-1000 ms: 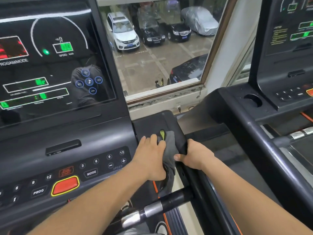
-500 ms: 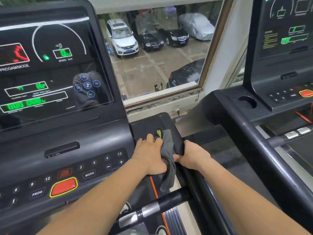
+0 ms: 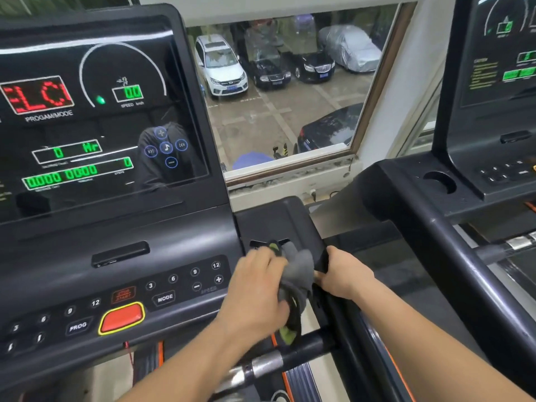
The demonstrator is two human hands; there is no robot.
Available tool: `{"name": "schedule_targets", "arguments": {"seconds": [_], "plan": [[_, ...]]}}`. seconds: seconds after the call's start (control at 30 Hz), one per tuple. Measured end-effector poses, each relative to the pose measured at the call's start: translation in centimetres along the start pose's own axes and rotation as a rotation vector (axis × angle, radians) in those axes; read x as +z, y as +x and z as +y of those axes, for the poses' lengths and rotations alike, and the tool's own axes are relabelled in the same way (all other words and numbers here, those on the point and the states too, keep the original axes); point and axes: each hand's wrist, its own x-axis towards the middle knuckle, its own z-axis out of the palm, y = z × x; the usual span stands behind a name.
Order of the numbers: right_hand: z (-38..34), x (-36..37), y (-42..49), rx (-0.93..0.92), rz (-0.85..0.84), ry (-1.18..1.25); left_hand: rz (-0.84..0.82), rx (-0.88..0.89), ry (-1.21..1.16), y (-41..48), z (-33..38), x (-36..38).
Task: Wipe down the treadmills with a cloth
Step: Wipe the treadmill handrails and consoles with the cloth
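Head view, left hand [image 3: 255,297] fingers gripping bunched cloth [image 3: 300,271], drawn nearer, right hand [image 3: 345,275] fingers still clasping treadmill [image 3: 293,219] edge

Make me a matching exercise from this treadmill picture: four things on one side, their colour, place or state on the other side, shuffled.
Things:
1. cloth
2. big button
3. right hand
4. cup holder

Descriptions:
A. red with a yellow rim
B. on the neighbouring treadmill
C. grey, held by the left hand
D. grips the edge of the side panel

Pairs: 1-C, 2-A, 3-D, 4-B
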Motion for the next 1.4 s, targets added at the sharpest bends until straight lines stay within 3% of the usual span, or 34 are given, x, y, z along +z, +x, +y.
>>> {"name": "schedule_targets", "arguments": {"seconds": [0.07,0.13,0.2,0.27,0.3,0.67,0.83,1.03,1.17,1.27,1.33,1.4], "plan": [[-0.4,-0.2,0.0,-0.005,-0.013,0.000,0.123,-0.052,-0.017,1.6,-0.9,-1.9],[-0.8,-0.6,0.4,-0.012,-0.013,0.023,0.119,-0.093,0.057,2.7,-1.8,-3.1],[-1.1,-1.1,1.0,-0.023,0.007,0.075,-0.130,-0.154,0.174,3.3,-2.1,-3.3],[-1.3,-1.3,1.6,-0.040,0.014,0.113,-0.447,-0.259,0.136,3.6,-2.2,-2.1],[-1.4,-1.4,1.8,-0.043,0.013,0.124,-0.527,-0.292,0.109,3.8,-2.1,-1.1],[-1.6,-2.1,1.5,-0.015,0.039,0.212,-0.342,-0.149,0.116,13.8,-5.4,4.6],[-0.8,-1.1,0.9,-0.007,0.068,0.228,-0.251,-0.101,0.067,9.1,-4.0,5.1],[0.8,-0.2,3.1,0.080,0.089,0.284,-0.413,0.048,0.094,9.2,-5.5,4.4],[2.5,-0.7,3.1,0.094,-0.007,0.606,-0.462,-0.048,0.077,15.4,-4.9,4.9],[4.5,-1.5,2.5,0.135,-0.043,0.818,-0.403,-0.129,0.051,16.3,-4.1,5.3],[5.9,-1.3,1.3,0.200,-0.046,0.955,-0.378,-0.048,0.047,13.1,-2.4,5.9],[7.3,-0.6,0.2,0.229,-0.044,1.043,-0.342,0.198,-0.053,8.7,-0.9,6.3]]}}
